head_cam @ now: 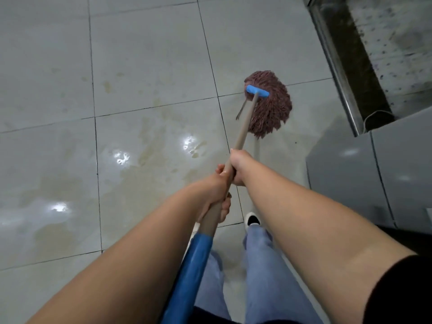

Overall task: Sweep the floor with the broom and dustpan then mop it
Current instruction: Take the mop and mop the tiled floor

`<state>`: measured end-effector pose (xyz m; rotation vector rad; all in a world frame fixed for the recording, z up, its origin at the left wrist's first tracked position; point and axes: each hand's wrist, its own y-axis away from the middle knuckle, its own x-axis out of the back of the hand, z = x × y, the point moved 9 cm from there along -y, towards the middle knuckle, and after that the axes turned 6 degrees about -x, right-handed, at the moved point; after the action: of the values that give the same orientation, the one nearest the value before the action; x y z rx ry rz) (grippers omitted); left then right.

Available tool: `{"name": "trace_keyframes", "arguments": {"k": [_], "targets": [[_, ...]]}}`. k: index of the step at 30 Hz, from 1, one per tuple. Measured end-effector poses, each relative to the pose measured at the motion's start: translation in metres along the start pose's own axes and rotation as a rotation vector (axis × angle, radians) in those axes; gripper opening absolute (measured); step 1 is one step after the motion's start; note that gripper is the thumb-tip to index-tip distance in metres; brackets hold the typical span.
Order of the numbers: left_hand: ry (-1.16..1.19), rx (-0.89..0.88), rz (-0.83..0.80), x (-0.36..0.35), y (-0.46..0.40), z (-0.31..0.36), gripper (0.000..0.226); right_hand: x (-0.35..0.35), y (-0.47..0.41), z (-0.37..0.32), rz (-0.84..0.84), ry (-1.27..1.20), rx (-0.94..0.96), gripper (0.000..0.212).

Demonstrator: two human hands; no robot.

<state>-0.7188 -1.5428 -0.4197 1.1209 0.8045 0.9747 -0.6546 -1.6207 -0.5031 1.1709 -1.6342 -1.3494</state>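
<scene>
Right hand (239,168) and left hand (216,199) both wrapped around mop handle (245,122); reddish mop head (272,108) on wet tiled floor (140,66), far right.

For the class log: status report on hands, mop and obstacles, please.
Left hand and right hand grip the tan wooden mop handle. Reddish string mop head on wet tile. Grey cabinet close right.

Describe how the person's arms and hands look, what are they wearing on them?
Both forearms are bare, and the left hand and right hand wear no gloves, rings or watch that show. A black sleeve edge shows high on the right arm.
</scene>
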Motion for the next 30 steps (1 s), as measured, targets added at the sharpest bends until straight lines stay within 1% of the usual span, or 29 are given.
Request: {"name": "trace_keyframes", "arguments": {"k": [2,6,9,13,15,17,19,21,23,26,30], "targets": [[0.001,0.006,0.024,-0.007,-0.012,0.014,0.061,0.008,-0.013,-0.016,-0.010,0.068,-0.028,0.040],[0.068,0.049,0.124,-0.022,-0.028,0.040,0.061,0.031,-0.029,-0.049,0.031,0.199,-0.027,0.040],[0.091,0.020,0.097,-0.039,-0.034,0.053,0.053,0.042,-0.030,-0.064,0.045,0.250,-0.027,0.042],[0.161,0.005,0.082,-0.051,-0.028,0.052,0.056,0.051,-0.025,-0.064,0.051,0.320,-0.005,0.044],[0.190,0.000,0.058,-0.061,-0.024,0.048,0.057,0.060,-0.023,-0.061,0.041,0.292,0.007,0.042],[0.205,-0.006,0.030,-0.072,-0.021,0.040,0.057,0.067,-0.021,-0.057,0.007,0.245,-0.010,0.049],[0.220,0.009,-0.001,-0.080,-0.015,0.017,0.058,0.075,-0.019,-0.047,0.009,0.255,-0.023,0.062],[0.247,0.033,-0.043,-0.081,-0.005,-0.020,0.057,0.077,-0.016,-0.028,0.001,0.281,-0.040,0.065],[0.283,0.048,-0.075,-0.077,0.006,-0.065,0.056,0.074,-0.013,-0.002,-0.028,0.346,-0.035,0.056],[0.331,0.059,-0.085,-0.075,0.027,-0.140,0.054,0.070,-0.002,0.062,-0.041,0.481,-0.051,0.041],[0.421,0.041,-0.084,-0.084,0.050,-0.250,0.053,0.062,0.019,0.169,-0.083,0.598,-0.049,0.037]]}}
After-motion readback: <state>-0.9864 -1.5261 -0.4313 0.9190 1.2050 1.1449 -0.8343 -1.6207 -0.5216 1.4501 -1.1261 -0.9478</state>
